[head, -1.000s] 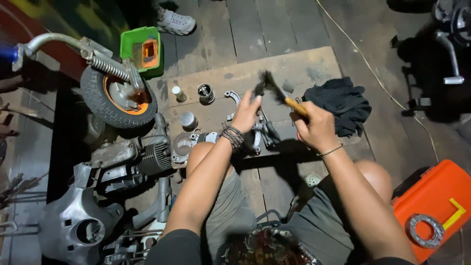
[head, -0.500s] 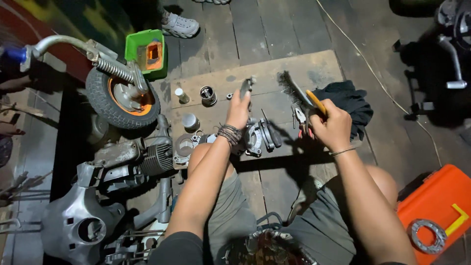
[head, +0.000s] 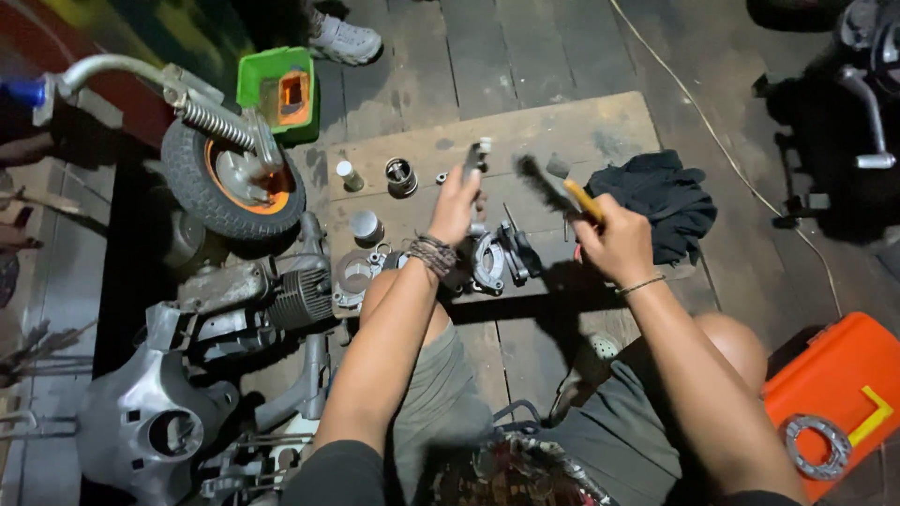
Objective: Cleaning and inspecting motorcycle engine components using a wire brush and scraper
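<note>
Above the wooden board (head: 600, 126), the left hand (head: 457, 201) grips a small metal part (head: 473, 159) and the right hand (head: 614, 239) clasps a brush (head: 553, 187) beside it, cleaning apparently midway, with other parts (head: 497, 258) lying nearer, seemingly untouched.

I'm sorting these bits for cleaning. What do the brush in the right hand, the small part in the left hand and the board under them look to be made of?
Brush: dark bristles, an orange handle, likely plastic or painted wood. Small part in the left hand: grey, dull sheen, probably metal. Board: bare, stained wood, likely plywood. The right hand grips the brush handle.
</note>
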